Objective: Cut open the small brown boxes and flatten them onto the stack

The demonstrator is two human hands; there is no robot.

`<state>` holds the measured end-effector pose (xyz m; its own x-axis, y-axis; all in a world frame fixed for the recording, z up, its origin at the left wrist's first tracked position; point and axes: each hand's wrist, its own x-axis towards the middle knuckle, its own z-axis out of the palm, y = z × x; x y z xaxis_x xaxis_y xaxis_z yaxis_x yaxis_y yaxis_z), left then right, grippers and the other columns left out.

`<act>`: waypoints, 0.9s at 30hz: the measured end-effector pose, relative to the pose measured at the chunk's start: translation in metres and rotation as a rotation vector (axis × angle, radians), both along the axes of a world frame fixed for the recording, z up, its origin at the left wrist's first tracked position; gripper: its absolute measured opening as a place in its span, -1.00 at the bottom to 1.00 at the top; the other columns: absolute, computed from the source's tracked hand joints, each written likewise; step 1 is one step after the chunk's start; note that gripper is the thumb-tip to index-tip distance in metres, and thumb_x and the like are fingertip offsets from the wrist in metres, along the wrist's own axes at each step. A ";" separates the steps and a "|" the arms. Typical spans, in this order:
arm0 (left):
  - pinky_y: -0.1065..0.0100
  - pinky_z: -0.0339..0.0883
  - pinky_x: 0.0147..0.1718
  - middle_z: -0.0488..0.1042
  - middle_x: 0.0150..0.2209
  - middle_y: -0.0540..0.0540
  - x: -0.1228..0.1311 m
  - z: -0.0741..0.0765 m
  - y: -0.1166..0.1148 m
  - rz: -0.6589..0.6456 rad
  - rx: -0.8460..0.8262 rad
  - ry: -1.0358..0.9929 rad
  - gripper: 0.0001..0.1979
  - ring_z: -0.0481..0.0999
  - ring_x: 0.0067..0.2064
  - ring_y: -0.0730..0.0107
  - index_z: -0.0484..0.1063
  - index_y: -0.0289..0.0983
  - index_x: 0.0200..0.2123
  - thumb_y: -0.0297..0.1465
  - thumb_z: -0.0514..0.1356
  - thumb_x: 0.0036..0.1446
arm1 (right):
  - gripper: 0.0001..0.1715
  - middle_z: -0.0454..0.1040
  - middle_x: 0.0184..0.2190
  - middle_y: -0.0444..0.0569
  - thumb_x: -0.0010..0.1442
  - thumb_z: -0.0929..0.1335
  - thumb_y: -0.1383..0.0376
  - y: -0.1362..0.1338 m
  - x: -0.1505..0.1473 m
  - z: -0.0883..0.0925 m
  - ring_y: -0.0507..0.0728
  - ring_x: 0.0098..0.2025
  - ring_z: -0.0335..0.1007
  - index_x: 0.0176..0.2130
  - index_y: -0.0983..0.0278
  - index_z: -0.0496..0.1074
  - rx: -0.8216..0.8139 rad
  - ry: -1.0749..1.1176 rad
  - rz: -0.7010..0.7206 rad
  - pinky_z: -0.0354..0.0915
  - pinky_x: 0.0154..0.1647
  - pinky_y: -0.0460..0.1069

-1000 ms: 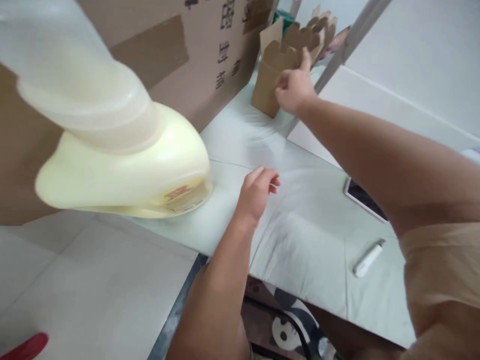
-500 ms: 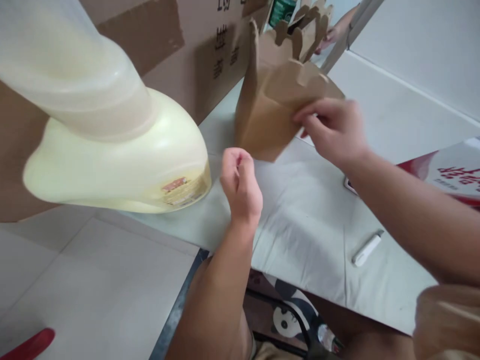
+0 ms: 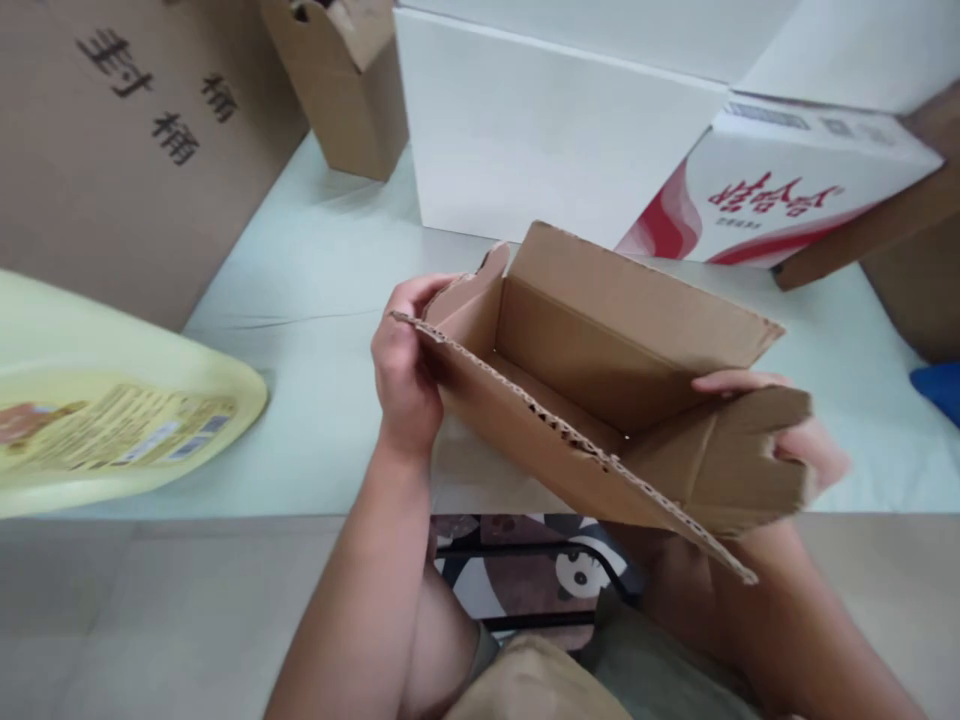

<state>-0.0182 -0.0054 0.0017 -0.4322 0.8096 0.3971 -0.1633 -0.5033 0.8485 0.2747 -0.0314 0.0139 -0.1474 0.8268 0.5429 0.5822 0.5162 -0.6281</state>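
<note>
An open brown cardboard box [image 3: 581,365] is held up tilted in front of me, its flaps spread and its inside bare. My left hand [image 3: 409,365] wraps round its left end, with the fingers behind an end flap. At the opposite end my right hand [image 3: 814,440] grips the wall beside a notched flap; the thumb rests along the inner edge, and the flap covers part of the fingers. The box's near long flap has a rough, torn-looking edge.
A large pale yellow bottle [image 3: 127,410] is at the left by a big printed carton [image 3: 135,200]. Further back on the cloth-covered table [image 3: 315,270] are a second small cardboard box [image 3: 367,115], a white panel [image 3: 555,140] and a red-and-white carton [image 3: 780,190].
My view has turned to the right and levelled. The left hand has gone from closed beside the bottle to holding an open box, and the right hand grips that box's other end.
</note>
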 end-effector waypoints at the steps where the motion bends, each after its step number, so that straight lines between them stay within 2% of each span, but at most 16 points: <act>1: 0.08 0.42 0.21 0.68 -0.06 -0.13 0.006 0.001 0.000 -0.006 -0.005 0.010 -0.53 0.61 0.11 0.04 0.66 -0.10 -0.17 0.10 0.14 0.32 | -0.57 0.33 -0.40 0.01 0.29 0.32 -0.13 0.000 0.000 -0.004 0.42 -0.22 0.57 -0.43 0.07 0.32 0.105 0.070 -0.030 0.48 -0.30 0.39; 3: 0.05 0.45 0.20 0.68 -0.07 -0.15 0.015 0.000 0.001 -0.008 -0.024 0.037 -0.48 0.62 0.11 0.02 0.67 -0.10 -0.21 0.14 0.10 0.32 | -0.79 0.40 -0.22 0.01 0.25 0.41 0.01 0.003 -0.001 -0.012 0.39 -0.13 0.54 -0.34 0.01 0.40 0.241 0.149 -0.106 0.47 -0.23 0.37; 4: 0.04 0.45 0.20 0.68 -0.07 -0.16 0.018 -0.002 0.002 -0.014 -0.034 0.061 -0.45 0.62 0.11 0.01 0.67 -0.10 -0.23 0.16 0.09 0.31 | -0.86 0.41 -0.08 0.00 0.22 0.45 0.03 0.007 0.000 -0.015 0.37 -0.10 0.52 -0.22 -0.07 0.46 0.248 0.160 -0.135 0.47 -0.20 0.36; 5: 0.04 0.45 0.21 0.67 -0.07 -0.17 0.021 -0.004 0.004 -0.022 -0.042 0.091 -0.43 0.61 0.12 0.00 0.67 -0.11 -0.24 0.18 0.07 0.31 | -0.72 0.38 0.06 -0.01 0.18 0.47 0.01 0.010 0.002 -0.019 0.36 -0.07 0.50 -0.07 -0.17 0.47 0.238 0.177 -0.154 0.47 -0.17 0.36; 7: 0.04 0.42 0.26 0.66 -0.06 -0.19 0.023 -0.010 0.007 -0.034 -0.055 0.172 -0.38 0.60 0.13 -0.01 0.68 -0.12 -0.26 0.22 0.05 0.32 | -0.37 0.32 0.25 -0.05 0.16 0.47 -0.05 0.018 0.007 -0.028 0.36 -0.01 0.50 0.19 -0.33 0.33 0.169 0.230 -0.127 0.49 -0.11 0.37; 8: 0.04 0.40 0.28 0.66 -0.05 -0.19 0.025 -0.013 0.009 -0.035 -0.059 0.211 -0.37 0.60 0.14 0.00 0.69 -0.12 -0.27 0.22 0.03 0.32 | -0.27 0.33 0.28 -0.04 0.18 0.45 -0.09 0.021 0.010 -0.032 0.37 0.03 0.51 0.28 -0.36 0.23 0.097 0.257 -0.092 0.51 -0.07 0.37; 10: 0.05 0.37 0.30 0.66 -0.05 -0.18 0.027 -0.017 0.012 -0.018 -0.057 0.256 -0.36 0.59 0.14 0.02 0.69 -0.11 -0.29 0.21 0.01 0.35 | -0.22 0.46 0.18 0.01 0.25 0.37 -0.14 0.025 0.016 -0.042 0.37 0.03 0.55 0.38 -0.30 0.10 -0.063 0.301 -0.007 0.54 -0.06 0.35; 13: 0.07 0.39 0.26 0.66 -0.08 -0.16 0.030 -0.020 0.015 0.028 -0.048 0.271 -0.41 0.61 0.09 0.06 0.68 -0.12 -0.30 0.15 0.04 0.39 | -0.39 0.56 0.04 0.01 0.33 0.34 -0.09 0.024 0.020 -0.051 0.32 -0.01 0.60 0.31 -0.19 0.23 -0.171 0.374 0.089 0.56 -0.06 0.27; 15: 0.09 0.42 0.20 0.65 -0.10 -0.13 0.032 -0.020 0.017 0.046 -0.066 0.281 -0.49 0.62 0.05 0.10 0.66 -0.13 -0.28 0.11 0.13 0.37 | -0.59 0.56 0.10 0.00 0.35 0.35 -0.03 0.021 0.019 -0.053 0.33 0.15 0.56 0.16 -0.12 0.38 -0.151 0.418 0.128 0.52 0.10 0.29; 17: 0.13 0.44 0.14 0.63 -0.12 -0.11 0.033 -0.020 0.017 0.055 -0.091 0.288 -0.57 0.61 0.01 0.12 0.62 -0.13 -0.25 0.10 0.24 0.29 | -0.69 0.55 0.17 0.01 0.34 0.35 -0.03 0.019 0.018 -0.053 0.37 0.28 0.47 0.03 -0.05 0.45 -0.134 0.440 0.146 0.44 0.24 0.37; 20: 0.14 0.45 0.12 0.59 -0.10 -0.11 0.034 -0.021 0.017 0.092 -0.121 0.269 -0.58 0.61 0.01 0.12 0.57 -0.12 -0.14 0.08 0.34 0.19 | -0.60 0.54 0.17 0.04 0.27 0.35 -0.14 0.017 0.016 -0.052 0.43 0.26 0.47 -0.04 0.00 0.46 -0.150 0.442 0.147 0.42 0.22 0.42; 23: 0.09 0.44 0.18 0.57 0.02 -0.14 0.034 -0.021 0.017 0.101 -0.116 0.248 -0.54 0.60 0.09 0.08 0.55 -0.09 -0.03 0.05 0.39 0.14 | -0.51 0.51 0.17 0.05 0.26 0.31 -0.24 0.017 0.014 -0.052 0.43 0.22 0.48 -0.06 0.00 0.45 -0.167 0.462 0.155 0.44 0.18 0.41; 27: -0.04 0.35 0.34 0.58 0.14 -0.14 0.025 -0.020 0.019 0.034 -0.066 0.377 -0.69 0.53 0.27 -0.01 0.66 -0.09 -0.12 -0.03 0.34 0.23 | -0.61 0.48 0.17 0.02 0.31 0.33 -0.17 0.017 0.012 -0.053 0.39 0.22 0.46 -0.07 0.00 0.42 -0.132 0.447 0.173 0.42 0.20 0.37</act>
<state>0.0070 0.0132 -0.0182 -0.2932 0.8263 0.4808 0.1826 -0.4453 0.8766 0.2865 -0.0142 -0.0387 -0.0652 0.8768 0.4764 0.1541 0.4806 -0.8633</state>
